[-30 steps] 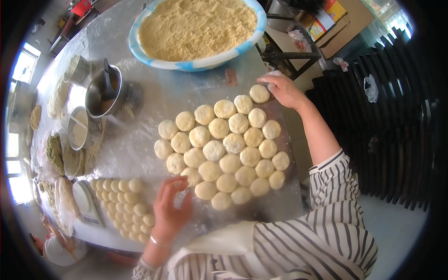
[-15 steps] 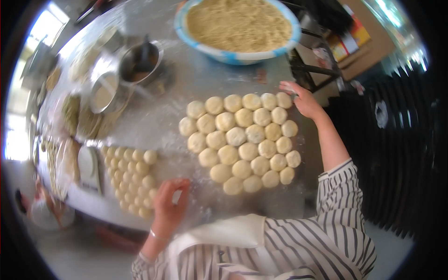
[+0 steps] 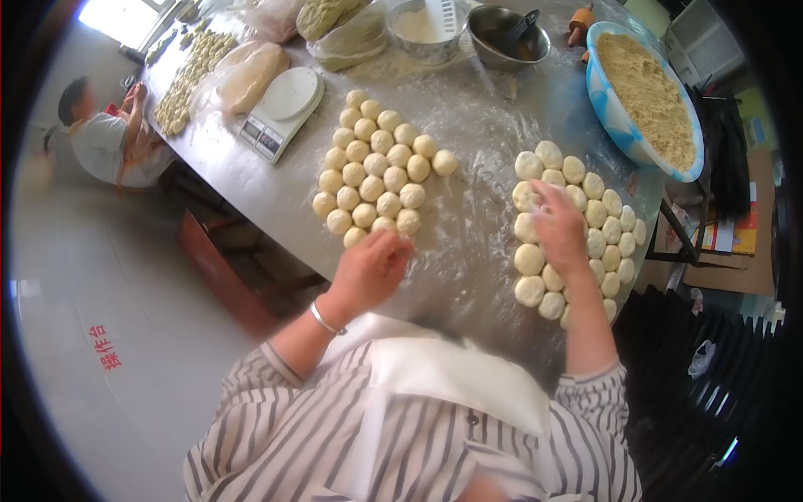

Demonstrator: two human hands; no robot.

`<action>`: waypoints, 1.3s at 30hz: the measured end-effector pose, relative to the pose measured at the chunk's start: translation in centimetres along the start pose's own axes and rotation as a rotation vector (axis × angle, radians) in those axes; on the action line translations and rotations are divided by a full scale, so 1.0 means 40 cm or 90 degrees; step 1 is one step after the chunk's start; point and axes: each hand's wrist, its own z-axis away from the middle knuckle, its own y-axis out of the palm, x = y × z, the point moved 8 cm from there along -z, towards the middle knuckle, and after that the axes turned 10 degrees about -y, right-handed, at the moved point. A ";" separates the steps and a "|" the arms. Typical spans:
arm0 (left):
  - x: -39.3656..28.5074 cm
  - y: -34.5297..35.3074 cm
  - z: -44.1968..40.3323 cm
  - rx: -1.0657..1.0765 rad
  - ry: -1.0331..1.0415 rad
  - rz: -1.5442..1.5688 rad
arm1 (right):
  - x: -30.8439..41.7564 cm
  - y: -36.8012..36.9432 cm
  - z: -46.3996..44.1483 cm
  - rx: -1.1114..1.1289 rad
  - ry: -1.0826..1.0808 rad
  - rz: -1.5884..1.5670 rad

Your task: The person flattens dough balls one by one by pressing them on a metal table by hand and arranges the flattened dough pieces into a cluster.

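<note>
My left hand [image 3: 374,263], a bracelet at its wrist, is at the near edge of a group of small round dough balls [image 3: 375,188]. Its fingers are curled closed, and whatever they may hold is hidden. On the right, my right hand [image 3: 559,226] is over rows of larger, flattened dough rounds [image 3: 529,258], covering some of them. Its fingers reach forward and look loosely stretched, though motion blurs them. I see nothing held in it. Both dough groups lie on the floured metal table [image 3: 456,276].
A digital scale [image 3: 283,113] stands beyond the dough balls. A blue-and-white basin [image 3: 600,71] of crumbly filling is at the far right. Metal bowls [image 3: 508,57], bagged dough [image 3: 253,77] and a rolling pin [image 3: 579,25] lie farther back. Another person [image 3: 117,146] sits at the left.
The view has turned left, showing more of the scale and the other person. My right hand has moved from the far corner of the flattened rounds to over them. My left hand is now at the balls.
</note>
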 end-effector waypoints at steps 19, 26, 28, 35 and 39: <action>0.035 0.047 -0.105 -0.061 0.211 -0.287 | 0.118 0.322 0.067 -0.115 -0.139 0.194; -0.010 0.052 -0.089 0.067 0.244 -0.196 | 0.154 0.297 0.312 -0.110 0.031 0.275; -0.064 0.047 -0.062 0.137 0.200 -0.023 | 0.165 0.297 0.332 -0.172 -0.006 0.295; 0.016 0.222 -0.002 0.193 0.196 -0.176 | 0.186 0.326 0.320 -0.111 0.018 0.294; 0.009 0.220 0.008 0.148 0.211 -0.186 | 0.194 0.337 0.327 -0.157 -0.010 0.375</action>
